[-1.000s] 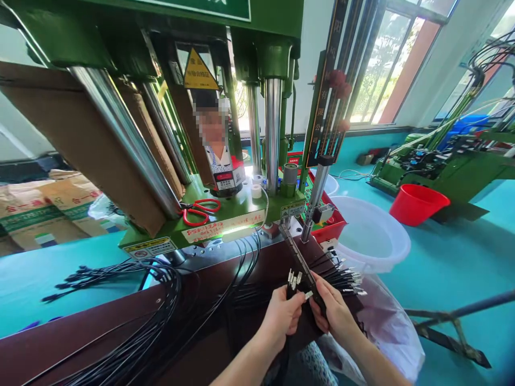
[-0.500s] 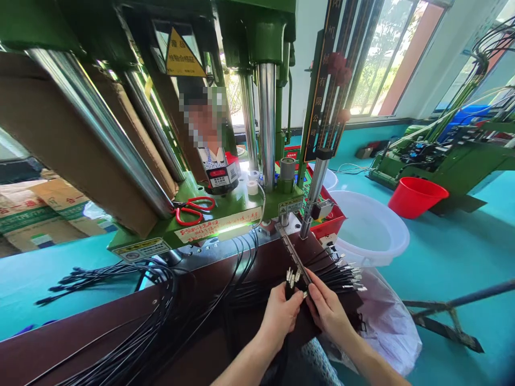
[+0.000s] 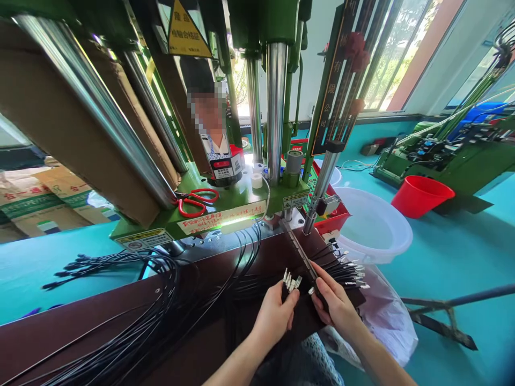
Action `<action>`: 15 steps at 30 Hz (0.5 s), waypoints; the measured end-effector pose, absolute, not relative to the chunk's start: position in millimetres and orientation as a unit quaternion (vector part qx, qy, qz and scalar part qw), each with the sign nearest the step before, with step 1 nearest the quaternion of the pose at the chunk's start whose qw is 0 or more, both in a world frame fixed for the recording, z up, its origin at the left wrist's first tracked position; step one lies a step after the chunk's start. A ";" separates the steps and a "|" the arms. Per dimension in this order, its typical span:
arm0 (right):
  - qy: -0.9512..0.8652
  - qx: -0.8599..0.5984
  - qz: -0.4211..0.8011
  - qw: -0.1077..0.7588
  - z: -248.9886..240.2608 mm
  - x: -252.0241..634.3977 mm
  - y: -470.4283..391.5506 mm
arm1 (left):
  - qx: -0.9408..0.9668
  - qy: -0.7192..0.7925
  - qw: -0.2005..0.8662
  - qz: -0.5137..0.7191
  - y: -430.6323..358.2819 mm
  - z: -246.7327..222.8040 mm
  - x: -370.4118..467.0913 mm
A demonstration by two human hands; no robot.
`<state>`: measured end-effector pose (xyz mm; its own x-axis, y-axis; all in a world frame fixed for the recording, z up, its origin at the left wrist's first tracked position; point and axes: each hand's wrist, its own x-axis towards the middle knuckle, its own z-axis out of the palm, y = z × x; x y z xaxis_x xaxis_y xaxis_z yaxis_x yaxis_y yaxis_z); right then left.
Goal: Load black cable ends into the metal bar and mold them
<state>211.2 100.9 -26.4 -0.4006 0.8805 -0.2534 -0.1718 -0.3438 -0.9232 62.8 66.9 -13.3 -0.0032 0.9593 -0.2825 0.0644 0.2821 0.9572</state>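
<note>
Looks like we're fitting plugs (image 3: 288, 280) to the bar (image 3: 299, 249), low and right of centre, left hand (image 3: 276, 312) clutching a bunch, right hand (image 3: 335, 302) gripping the bar, so next probably calls for careful lining up.

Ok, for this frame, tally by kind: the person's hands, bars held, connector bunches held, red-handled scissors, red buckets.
Hands: 2 (left hand, right hand)
Held bar: 1
Held connector bunch: 1
Red-handled scissors: 1
Red bucket: 1
Total: 6
</note>
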 end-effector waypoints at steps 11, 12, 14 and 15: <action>-0.463 -0.421 0.721 0.297 -9.7 209.8 103.1 | 0.484 0.613 0.484 0.394 63.1 -13.9 61.6; -0.462 -0.421 0.722 0.296 -9.2 209.6 103.3 | 0.489 0.618 0.474 0.392 62.6 -13.7 61.3; -0.465 -0.420 0.722 0.293 -9.3 210.1 103.9 | 0.501 0.625 0.458 0.386 62.0 -12.8 60.7; -0.468 -0.417 0.723 0.290 -9.8 210.7 104.3 | 0.508 0.628 0.450 0.382 62.0 -12.2 60.4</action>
<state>210.7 104.3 -9.8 -0.4850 0.8093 -0.3314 -0.0284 -0.3933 -0.9190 60.4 62.0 -12.2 -0.0793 0.9809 -0.1779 0.2937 0.1935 0.9361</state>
